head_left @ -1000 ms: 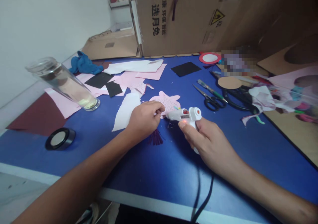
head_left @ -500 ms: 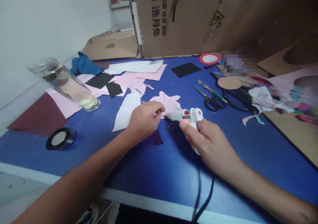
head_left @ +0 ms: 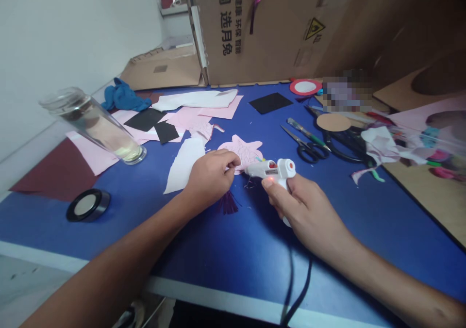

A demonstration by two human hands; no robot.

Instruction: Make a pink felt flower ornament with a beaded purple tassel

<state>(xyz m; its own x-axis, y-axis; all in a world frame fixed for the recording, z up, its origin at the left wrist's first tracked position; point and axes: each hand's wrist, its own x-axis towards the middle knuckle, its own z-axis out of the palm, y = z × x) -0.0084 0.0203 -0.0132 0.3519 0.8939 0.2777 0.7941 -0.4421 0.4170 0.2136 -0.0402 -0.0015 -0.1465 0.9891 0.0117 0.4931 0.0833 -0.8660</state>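
My right hand (head_left: 304, 206) grips a white glue gun (head_left: 271, 169) with a red light on its side; its nozzle points left toward my left hand. My left hand (head_left: 211, 176) is closed in a pinch at the near edge of a pink cut-out shape (head_left: 242, 151) lying on the blue table (head_left: 225, 250). A dark purple tassel (head_left: 228, 203) pokes out from under my left hand. The gun's black cord (head_left: 298, 289) runs off the table's near edge.
A glass bottle (head_left: 94, 126) lies tilted at the left, a black tape roll (head_left: 87, 204) in front of it. Pink, white and black paper scraps (head_left: 189, 117) lie behind. Scissors (head_left: 307, 146) and craft clutter sit to the right. A large cardboard box (head_left: 269, 27) stands behind.
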